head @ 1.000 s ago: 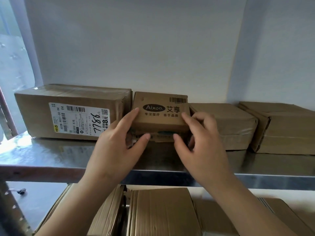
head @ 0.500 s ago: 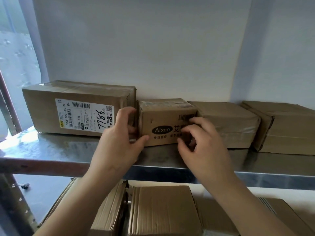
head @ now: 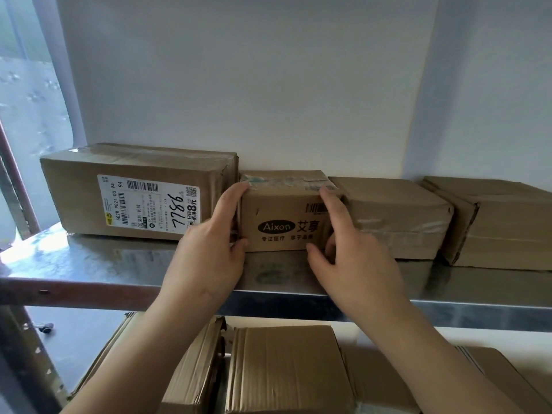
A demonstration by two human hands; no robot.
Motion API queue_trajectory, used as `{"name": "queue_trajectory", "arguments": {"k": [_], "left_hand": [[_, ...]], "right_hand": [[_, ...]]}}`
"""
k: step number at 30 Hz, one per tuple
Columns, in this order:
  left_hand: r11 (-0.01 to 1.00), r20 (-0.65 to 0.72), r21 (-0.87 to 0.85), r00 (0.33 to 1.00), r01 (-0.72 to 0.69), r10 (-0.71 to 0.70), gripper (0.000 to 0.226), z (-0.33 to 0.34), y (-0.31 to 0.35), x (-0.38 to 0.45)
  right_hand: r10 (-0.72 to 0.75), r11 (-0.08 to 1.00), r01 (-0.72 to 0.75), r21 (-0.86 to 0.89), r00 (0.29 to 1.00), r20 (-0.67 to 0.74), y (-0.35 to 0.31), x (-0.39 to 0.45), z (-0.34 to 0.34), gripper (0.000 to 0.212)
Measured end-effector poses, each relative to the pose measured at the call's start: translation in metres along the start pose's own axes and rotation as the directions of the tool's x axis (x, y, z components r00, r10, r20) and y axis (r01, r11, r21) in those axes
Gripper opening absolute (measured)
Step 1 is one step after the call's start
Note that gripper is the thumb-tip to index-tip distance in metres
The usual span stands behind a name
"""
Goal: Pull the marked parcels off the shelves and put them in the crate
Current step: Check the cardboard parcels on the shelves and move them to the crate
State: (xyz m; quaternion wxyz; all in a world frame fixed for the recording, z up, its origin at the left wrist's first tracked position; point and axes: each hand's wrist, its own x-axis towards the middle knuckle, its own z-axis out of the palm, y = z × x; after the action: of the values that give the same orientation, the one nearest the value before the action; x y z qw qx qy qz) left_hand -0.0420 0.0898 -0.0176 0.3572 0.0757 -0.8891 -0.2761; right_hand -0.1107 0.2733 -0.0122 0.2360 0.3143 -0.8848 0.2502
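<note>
Small Aixon parcel (head: pixel 283 216) upright on the metal shelf (head: pixel 89 264), wedged between the labelled parcel (head: pixel 134 192) and a plain box (head: pixel 394 219). Gripped at its left side by the left hand (head: pixel 209 249), at its right by the right hand (head: pixel 349 252), fingertips partly hidden behind the edges. Barcode half covered by a finger. Lower boxes (head: pixel 283 369) cut off by the frame. No crate in view.
</note>
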Motion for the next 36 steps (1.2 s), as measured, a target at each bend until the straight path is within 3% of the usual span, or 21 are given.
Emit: {"name": "queue_trajectory", "arguments": {"k": [7,10,13,15,22,25,28,30,36], "left_hand": [[0.994,-0.03,-0.053,0.995,-0.091,0.09,0.061,0.0,-0.002,-0.002],[0.966,-0.023,-0.24,0.995,-0.096,0.093,0.042,-0.004,0.001,-0.005],[0.932,-0.085,-0.343,0.992,-0.116,0.093,0.019,-0.005,0.002,-0.007],[0.943,-0.116,-0.318,0.991,-0.102,0.068,0.022,-0.004,0.002,-0.005],[0.979,-0.038,-0.205,0.999,0.0,-0.008,0.076,0.001,-0.005,-0.002],[0.99,-0.014,-0.141,1.0,0.006,-0.008,0.092,0.0,-0.002,-0.002],[0.994,-0.009,-0.108,1.0,-0.023,0.022,0.088,-0.001,-0.003,-0.003],[0.995,-0.003,-0.094,0.999,-0.034,0.034,0.078,-0.001,-0.005,-0.002],[0.989,-0.025,-0.132,0.997,-0.069,0.067,0.063,-0.001,-0.007,-0.003]], "right_hand": [[-0.189,0.982,0.189,-0.021,0.956,-0.224,0.005,-0.006,0.008,0.047],[-0.289,0.953,0.301,-0.024,0.885,-0.365,0.01,-0.01,0.014,0.033],[-0.314,0.937,0.35,-0.003,0.836,-0.45,0.012,-0.011,0.015,0.026],[-0.297,0.937,0.349,0.019,0.826,-0.479,0.012,-0.01,0.014,0.023],[-0.197,0.979,0.206,0.001,0.936,-0.293,0.008,-0.005,0.012,0.018],[-0.101,0.994,0.109,0.026,0.97,-0.223,0.008,-0.006,0.01,0.028],[-0.014,0.995,0.033,0.096,0.981,-0.195,0.006,-0.006,0.007,0.066],[0.009,0.996,0.005,0.086,0.987,-0.163,0.005,-0.007,0.006,0.08],[-0.064,0.993,0.083,0.082,0.977,-0.204,0.006,-0.008,0.007,0.056]]}}
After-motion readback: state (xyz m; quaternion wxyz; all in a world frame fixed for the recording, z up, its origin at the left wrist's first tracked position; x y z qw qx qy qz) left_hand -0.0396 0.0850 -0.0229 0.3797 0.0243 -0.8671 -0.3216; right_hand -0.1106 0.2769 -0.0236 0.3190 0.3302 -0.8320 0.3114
